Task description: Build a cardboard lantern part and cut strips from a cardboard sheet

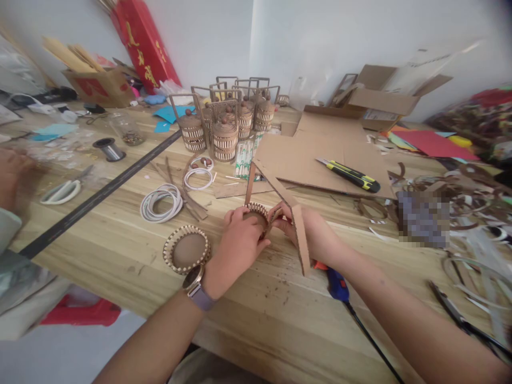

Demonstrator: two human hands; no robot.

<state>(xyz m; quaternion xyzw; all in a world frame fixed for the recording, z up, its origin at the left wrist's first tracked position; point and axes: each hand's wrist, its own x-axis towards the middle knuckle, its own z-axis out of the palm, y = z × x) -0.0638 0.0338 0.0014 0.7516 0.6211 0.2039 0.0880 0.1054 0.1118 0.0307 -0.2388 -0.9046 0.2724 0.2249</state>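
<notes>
My left hand [242, 238] is closed around a small round basket ring [257, 207], its rim lined with light slats. Pinched in my right hand [306, 228] is a long cardboard strip [276, 185], folded at angles; one end meets the ring's right side and another hangs down over the hand. Where strip and ring meet is partly hidden by my fingers. A second round slatted tray [188, 249] with a brown base lies left of my left wrist. Under my right forearm, a blue glue gun [336, 284] with a black cord shows in part.
Several small lidded baskets [224, 140] with tall handles stand at the back. A utility knife [350, 175] lies on a cardboard sheet [288, 154]. White coiled strips [161, 204], scissors [64, 192] and a wire spool [109, 150] are leftward. Another person's arm [12, 176] rests at far left.
</notes>
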